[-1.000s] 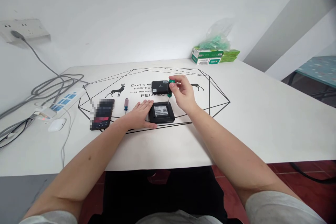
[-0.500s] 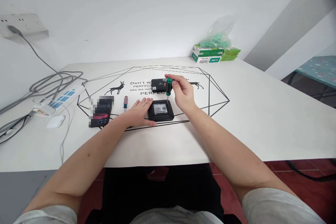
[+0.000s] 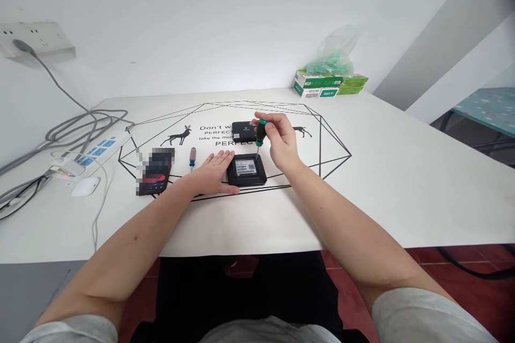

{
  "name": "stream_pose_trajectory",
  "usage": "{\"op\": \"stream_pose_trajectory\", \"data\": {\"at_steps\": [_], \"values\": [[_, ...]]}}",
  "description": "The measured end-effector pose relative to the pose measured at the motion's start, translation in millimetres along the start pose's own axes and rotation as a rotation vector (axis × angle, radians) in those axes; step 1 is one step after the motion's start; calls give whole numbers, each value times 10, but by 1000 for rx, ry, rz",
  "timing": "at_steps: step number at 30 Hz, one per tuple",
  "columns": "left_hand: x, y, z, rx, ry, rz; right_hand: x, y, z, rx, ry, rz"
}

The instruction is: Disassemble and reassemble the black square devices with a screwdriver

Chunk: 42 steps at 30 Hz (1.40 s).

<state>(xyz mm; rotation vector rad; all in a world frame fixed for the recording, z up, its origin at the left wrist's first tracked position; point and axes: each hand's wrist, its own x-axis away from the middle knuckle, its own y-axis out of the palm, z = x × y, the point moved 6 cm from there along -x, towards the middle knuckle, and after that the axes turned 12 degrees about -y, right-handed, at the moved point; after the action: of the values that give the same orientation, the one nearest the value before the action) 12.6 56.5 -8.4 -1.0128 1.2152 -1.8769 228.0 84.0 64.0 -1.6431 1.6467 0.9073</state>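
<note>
My right hand point(image 3: 283, 142) grips a screwdriver point(image 3: 261, 129) with a green and black handle, held nearly upright. Its tip meets the upper right corner of a square black box point(image 3: 261, 176) that has a white label on its upward face. Spread flat on the table, my left hand point(image 3: 215, 173) touches the left edge of that box. Behind it lies a second flat black box point(image 3: 241, 131), partly covered by my right hand and the screwdriver. Left of my left hand is another screwdriver point(image 3: 192, 156) with a pinkish and blue handle, its shaft partly hidden.
A phone point(image 3: 156, 171), blurred in part, lies left of the hands. Farther left are a power strip point(image 3: 100, 150), a white earbud case point(image 3: 86, 186) and coiled cables. Green and white boxes point(image 3: 317, 86) with a plastic bag point(image 3: 336, 53) on top stand at the back right.
The screwdriver's handle has turned, showing more black, and my right fingers have shifted slightly around it. My left hand and the labelled box stay where they were.
</note>
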Motion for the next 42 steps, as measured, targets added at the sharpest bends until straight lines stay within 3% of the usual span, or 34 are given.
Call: {"op": "stream_pose_trajectory", "data": {"at_steps": [8, 14, 21, 28, 31, 36, 42], "values": [[14, -20, 33, -8, -34, -9, -6, -41, -7, 222, -61, 65], [14, -11, 13, -17, -9, 2, 3, -10, 11, 77, -12, -7], [37, -46, 53, -12, -35, -20, -20, -92, 35, 292, -98, 20], [60, -74, 61, -5, -49, -39, -15, -48, 2, 177, -73, -72], [53, -57, 24, -15, -30, -22, -31, -39, -76, 252, -126, -95], [33, -32, -22, -21, -30, 7, -50, -77, -180, 371, -201, -28], [40, -43, 14, -22, -63, -24, 30, 47, -247, 195, -116, 42]]}}
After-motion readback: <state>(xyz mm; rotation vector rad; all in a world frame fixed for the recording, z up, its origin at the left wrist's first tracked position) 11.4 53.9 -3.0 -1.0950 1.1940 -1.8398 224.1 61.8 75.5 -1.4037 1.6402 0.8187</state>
